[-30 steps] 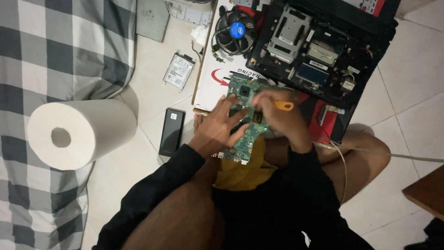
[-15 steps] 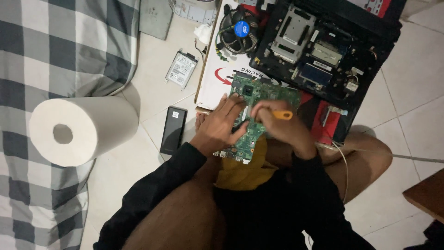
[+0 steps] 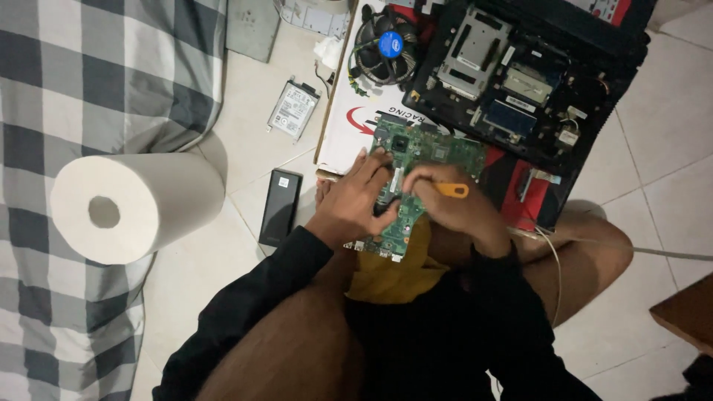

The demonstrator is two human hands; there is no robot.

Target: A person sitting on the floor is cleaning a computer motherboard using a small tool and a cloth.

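A green circuit board (image 3: 427,152) rests over my lap, above a yellow cloth (image 3: 397,271). My left hand (image 3: 356,200) grips the board's left edge, fingers spread over its face. My right hand (image 3: 449,208) is closed around a small tool with an orange handle (image 3: 453,190), held against the board's middle. Just beyond the board lies an opened black laptop chassis (image 3: 520,82) with its inner parts exposed.
A round cooler fan with a blue hub (image 3: 386,48) sits on a white and red box (image 3: 349,126). A bare hard drive (image 3: 293,109) and a black phone (image 3: 281,206) lie on the tiled floor. A large paper roll (image 3: 137,204) rests against a checked blanket (image 3: 82,89).
The view has drifted slightly. Both hands stay on the board, and the orange-handled tool has shifted a little lower and to the right over it.
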